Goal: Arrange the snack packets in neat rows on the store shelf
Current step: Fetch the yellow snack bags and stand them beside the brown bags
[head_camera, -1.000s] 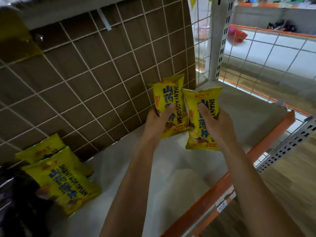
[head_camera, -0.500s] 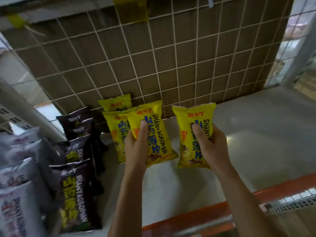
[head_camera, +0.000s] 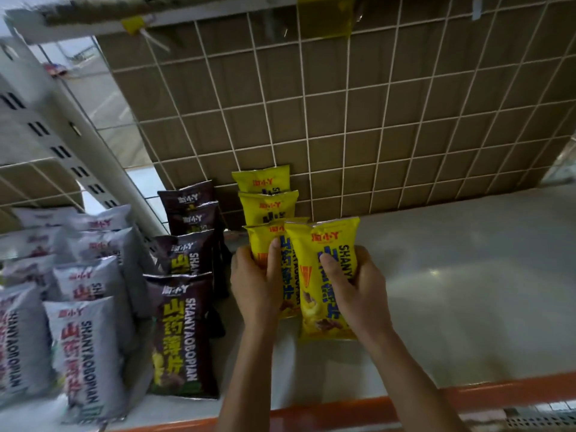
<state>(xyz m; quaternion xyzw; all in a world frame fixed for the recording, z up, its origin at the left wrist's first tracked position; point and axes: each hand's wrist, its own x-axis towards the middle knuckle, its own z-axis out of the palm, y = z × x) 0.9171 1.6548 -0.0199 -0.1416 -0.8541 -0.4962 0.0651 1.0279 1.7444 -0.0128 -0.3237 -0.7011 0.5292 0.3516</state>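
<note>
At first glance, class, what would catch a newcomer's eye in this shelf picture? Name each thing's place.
At centre, the left hand grips a bright yellow snack packet and the right hand a second yellow packet, in front of a yellow row reaching back to the wire grid. Left of them stand a row of dark brown packets, then silver-grey packets.

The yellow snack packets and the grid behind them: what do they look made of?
Yellow snack packets: thin plastic film, probably, glossy; they catch light and crinkle at the sealed top edge. Wire grid: thin rods coated white, likely metal, in straight even squares. Brown panel behind it: matte, perhaps cardboard.
</note>
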